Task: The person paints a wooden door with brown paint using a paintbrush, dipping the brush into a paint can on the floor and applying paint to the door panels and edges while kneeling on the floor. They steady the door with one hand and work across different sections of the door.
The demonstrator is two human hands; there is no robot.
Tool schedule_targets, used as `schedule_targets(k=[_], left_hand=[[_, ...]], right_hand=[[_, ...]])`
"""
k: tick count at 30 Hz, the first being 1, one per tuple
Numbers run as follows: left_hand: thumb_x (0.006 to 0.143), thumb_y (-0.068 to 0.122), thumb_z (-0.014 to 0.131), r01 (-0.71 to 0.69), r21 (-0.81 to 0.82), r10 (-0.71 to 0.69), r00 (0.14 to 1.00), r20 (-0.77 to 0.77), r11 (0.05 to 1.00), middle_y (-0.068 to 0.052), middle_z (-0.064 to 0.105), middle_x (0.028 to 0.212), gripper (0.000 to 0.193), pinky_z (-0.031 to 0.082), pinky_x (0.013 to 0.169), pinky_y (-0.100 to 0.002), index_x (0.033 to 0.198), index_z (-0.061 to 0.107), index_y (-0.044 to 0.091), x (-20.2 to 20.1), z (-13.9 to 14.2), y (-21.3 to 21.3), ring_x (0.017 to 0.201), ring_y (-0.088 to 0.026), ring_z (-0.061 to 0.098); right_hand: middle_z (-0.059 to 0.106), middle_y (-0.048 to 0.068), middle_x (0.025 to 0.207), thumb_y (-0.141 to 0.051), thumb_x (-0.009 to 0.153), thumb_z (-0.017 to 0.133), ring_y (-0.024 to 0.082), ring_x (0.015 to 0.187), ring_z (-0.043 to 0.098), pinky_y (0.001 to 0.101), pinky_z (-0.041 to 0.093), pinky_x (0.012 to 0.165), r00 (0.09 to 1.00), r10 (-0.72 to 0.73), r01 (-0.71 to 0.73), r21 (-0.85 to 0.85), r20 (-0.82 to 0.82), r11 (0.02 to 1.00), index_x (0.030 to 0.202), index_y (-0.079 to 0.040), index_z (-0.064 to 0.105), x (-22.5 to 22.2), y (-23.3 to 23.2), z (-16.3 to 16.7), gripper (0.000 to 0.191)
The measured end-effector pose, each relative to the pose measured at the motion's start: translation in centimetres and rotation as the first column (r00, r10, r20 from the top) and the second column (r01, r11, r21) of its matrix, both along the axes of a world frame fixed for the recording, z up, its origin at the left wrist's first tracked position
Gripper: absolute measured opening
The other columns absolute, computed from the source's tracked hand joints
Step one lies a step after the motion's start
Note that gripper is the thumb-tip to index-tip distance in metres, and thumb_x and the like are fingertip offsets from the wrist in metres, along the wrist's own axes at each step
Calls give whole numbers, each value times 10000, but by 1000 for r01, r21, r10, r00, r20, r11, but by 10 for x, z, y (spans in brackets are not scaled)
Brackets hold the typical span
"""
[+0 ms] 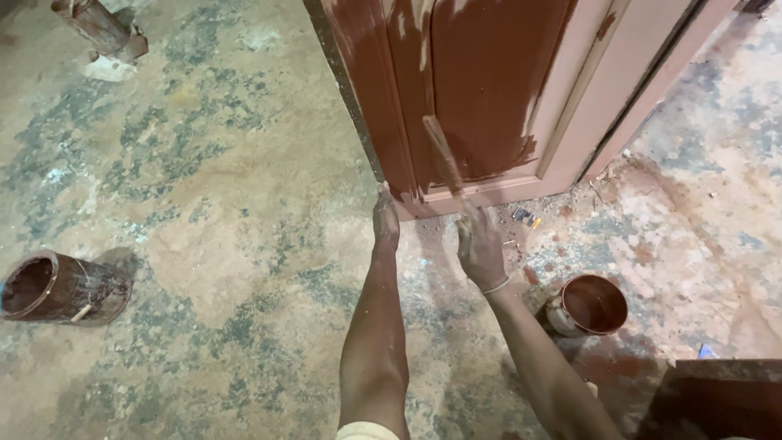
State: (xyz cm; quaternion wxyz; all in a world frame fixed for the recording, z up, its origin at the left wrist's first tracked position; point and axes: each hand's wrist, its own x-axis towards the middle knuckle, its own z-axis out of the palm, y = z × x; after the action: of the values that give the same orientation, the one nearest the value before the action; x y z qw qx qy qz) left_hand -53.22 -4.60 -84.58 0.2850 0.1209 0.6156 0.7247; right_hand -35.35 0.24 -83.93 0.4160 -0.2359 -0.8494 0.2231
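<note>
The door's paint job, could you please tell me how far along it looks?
Done: the door has dark brown over its left stile and most of the central panel. In hand: the right hand holds a brush near the bottom rail, while the left hand rests at the lower corner. Left: the pale right stile.

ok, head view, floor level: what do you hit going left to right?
Tipped paint can → left hand at the door's bottom corner → right hand holding the paintbrush → upright paint tin → dark brown board at the right edge.
</note>
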Motion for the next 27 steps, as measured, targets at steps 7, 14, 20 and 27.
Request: schedule_targets(k=[7, 14, 20, 27], left_hand=[[1036, 583, 338, 8, -53, -8, 1000, 7, 999, -106, 341, 1659, 773, 208, 1236, -364, 1572, 365, 27, 0, 0, 2, 1535, -222, 294], [1050, 562, 294, 14, 113, -13, 1000, -16, 994, -73, 237, 1705, 753, 126, 1266, -362, 1598, 296, 46, -5, -10, 4, 1575, -209, 196], [1040, 566, 289, 18, 143, -27, 998, 60, 990, -59, 240, 1706, 757, 99, 1260, -353, 1605, 276, 62, -9, -16, 5, 1572, -198, 173], [1056, 576, 253, 61, 141, -59, 998, -18, 988, -78, 223, 1709, 779, 94, 1272, -361, 1608, 258, 28, -9, -14, 2, 1585, -208, 165]], right_hand=[[650, 320, 1087, -166, 937, 590, 494, 891, 652, 584, 537, 818, 903, 65, 20, -193, 425, 981, 1449, -127, 522, 7, 9, -61, 518], [659, 296, 1056, -85, 948, 539, 474, 768, 653, 532, 556, 689, 950, 17, 19, -115, 311, 993, 1519, -124, 515, 4, 10, -47, 573], [610, 191, 1156, -132, 1018, 578, 403, 902, 661, 465, 553, 761, 989, 60, -55, 36, -135, 998, 1423, -84, 570, 4, 12, -5, 408], [616, 229, 1162, -108, 958, 602, 401, 956, 630, 469, 534, 814, 978, 17, 10, -127, 206, 992, 1408, -75, 578, -7, 20, -44, 452]])
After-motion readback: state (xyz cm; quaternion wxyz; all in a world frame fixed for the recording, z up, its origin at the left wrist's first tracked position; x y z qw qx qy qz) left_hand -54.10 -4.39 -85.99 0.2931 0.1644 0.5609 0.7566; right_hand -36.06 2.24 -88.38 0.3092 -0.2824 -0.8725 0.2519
